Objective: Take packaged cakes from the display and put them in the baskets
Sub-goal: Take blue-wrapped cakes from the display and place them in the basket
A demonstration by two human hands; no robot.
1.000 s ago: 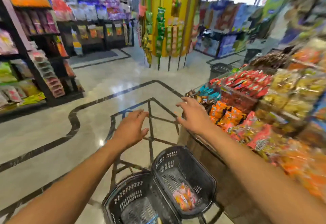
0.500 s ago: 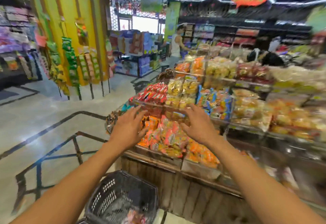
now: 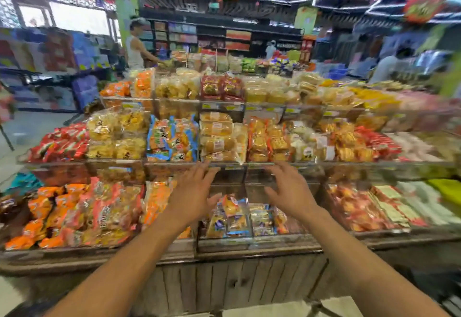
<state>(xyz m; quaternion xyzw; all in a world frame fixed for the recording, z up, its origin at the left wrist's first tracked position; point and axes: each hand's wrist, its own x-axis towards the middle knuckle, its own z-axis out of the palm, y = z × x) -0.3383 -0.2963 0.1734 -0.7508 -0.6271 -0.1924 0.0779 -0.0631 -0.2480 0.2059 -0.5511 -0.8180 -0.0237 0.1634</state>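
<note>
Mid-reach, nothing gripped: left hand point(image 3: 193, 193) and right hand point(image 3: 291, 189) hover empty with fingers spread, packaged cakes point(image 3: 234, 217) sit in the display bin point(image 3: 224, 242) just below and between them, baskets out of view, so pick and drop-off both pending.

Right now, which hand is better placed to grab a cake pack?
Probably left: left hand, open, has its thumb beside the upstanding cake pack; right hand hangs over the barer end of the clear bin.

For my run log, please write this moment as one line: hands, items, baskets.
phase: reach | left hand: open, empty | right hand: open, empty | below hands: packaged cakes, front bin | baskets: not in view
</note>
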